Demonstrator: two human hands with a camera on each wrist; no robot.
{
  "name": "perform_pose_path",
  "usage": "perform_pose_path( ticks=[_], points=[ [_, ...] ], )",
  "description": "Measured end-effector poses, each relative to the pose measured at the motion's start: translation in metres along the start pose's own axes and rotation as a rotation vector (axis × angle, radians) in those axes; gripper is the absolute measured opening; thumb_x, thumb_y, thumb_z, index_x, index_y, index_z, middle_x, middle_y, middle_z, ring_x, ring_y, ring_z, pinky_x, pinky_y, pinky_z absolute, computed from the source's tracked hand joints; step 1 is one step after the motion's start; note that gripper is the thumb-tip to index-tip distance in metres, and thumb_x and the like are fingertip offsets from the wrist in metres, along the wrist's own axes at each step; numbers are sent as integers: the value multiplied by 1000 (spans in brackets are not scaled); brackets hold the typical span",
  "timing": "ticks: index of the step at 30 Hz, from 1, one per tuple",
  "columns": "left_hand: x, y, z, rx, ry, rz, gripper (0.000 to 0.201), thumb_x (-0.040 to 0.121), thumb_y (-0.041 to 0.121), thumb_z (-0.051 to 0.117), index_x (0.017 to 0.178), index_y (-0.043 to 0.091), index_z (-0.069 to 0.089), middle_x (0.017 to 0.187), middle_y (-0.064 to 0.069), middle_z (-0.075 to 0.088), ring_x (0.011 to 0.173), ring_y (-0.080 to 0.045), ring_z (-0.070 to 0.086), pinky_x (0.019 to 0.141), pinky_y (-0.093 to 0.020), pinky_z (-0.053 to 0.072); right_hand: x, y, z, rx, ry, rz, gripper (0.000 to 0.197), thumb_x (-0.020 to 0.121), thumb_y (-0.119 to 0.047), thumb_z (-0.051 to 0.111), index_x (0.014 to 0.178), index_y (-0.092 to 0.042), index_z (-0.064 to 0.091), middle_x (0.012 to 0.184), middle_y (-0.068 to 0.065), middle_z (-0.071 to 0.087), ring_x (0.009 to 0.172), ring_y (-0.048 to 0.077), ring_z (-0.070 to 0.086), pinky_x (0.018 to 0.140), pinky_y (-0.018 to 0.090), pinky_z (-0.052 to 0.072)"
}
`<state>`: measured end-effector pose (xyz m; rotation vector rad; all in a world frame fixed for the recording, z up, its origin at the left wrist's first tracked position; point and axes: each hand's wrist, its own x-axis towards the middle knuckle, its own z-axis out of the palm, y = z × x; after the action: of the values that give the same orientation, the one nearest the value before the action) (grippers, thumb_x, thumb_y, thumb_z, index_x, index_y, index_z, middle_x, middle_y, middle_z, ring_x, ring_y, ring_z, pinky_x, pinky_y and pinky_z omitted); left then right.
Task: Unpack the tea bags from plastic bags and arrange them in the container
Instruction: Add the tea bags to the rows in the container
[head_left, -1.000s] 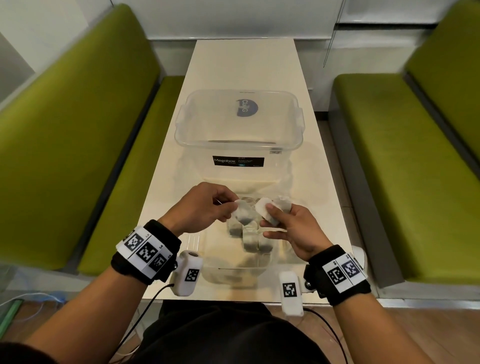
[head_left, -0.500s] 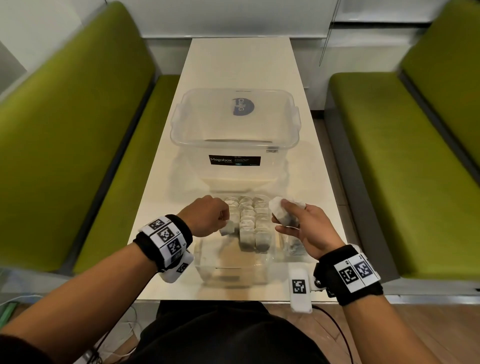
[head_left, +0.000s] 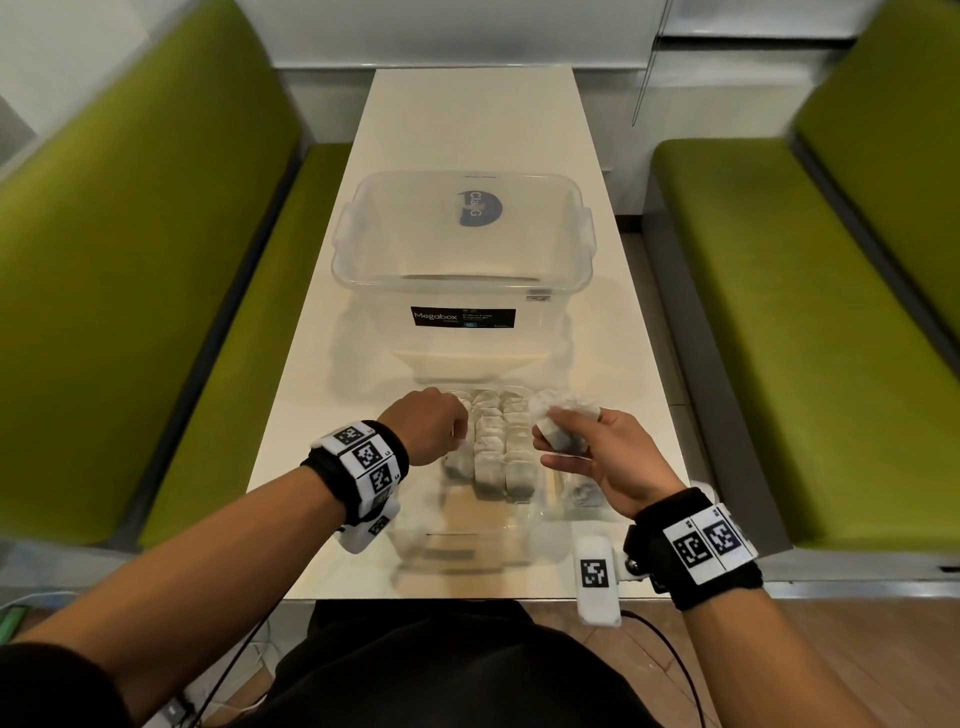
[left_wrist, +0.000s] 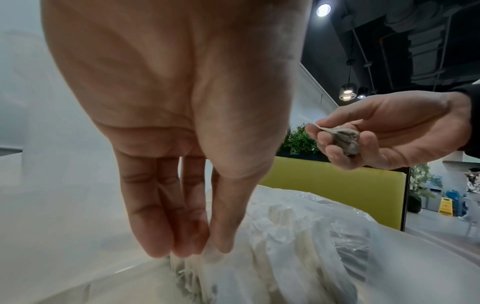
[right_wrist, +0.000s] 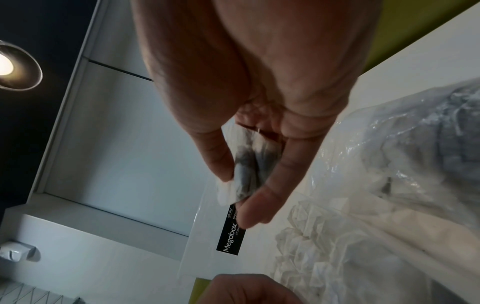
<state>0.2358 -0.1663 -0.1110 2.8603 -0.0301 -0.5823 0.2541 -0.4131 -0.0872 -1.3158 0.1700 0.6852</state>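
clear glossy plastic container (head_left: 584, 244)

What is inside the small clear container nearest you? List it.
The small clear container holds rows of tea bags standing on edge at its far end; its near part shows bare floor. The left hand covers the leftmost row's far bags.

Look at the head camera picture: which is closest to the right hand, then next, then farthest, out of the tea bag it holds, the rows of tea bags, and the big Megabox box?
1. Tea bag: pinched in the right hand itself.
2. Rows of tea bags: just left of that hand, in the near clear container.
3. Megabox box: farther up the table, beyond both hands.
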Motion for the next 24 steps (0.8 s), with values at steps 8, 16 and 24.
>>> perform_pose_path(
  ticks=[8, 16, 24],
  points=[
    [6, -1, 5, 20, 44, 9, 9, 93, 20, 68, 100, 23, 72, 107, -2, 71, 96, -24, 65, 75, -30, 46, 3, 2, 1, 22, -76, 43, 12, 96, 6, 59, 93, 10, 69, 91, 22, 74, 99, 35, 74, 90, 35, 62],
    [3, 0, 1, -19, 84, -11, 13, 94, 25, 68, 106, 22, 70, 109, -2, 71, 97, -24, 66, 80, -32, 50, 2, 8, 2, -58, -122, 24, 12, 94, 2, 66, 103, 7, 72, 101, 24, 76, 98, 32, 75, 81, 29, 63],
    [-21, 13, -42, -590, 129, 55, 30, 100, 45, 58, 110, 20, 73, 98, 9, 74, 79, -9, 71, 76, -30, 59, 3, 10, 5, -58, -162, -35, 23, 90, -3, 72, 111, 5, 70, 102, 20, 77, 97, 29, 75, 83, 29, 62]
  ],
)
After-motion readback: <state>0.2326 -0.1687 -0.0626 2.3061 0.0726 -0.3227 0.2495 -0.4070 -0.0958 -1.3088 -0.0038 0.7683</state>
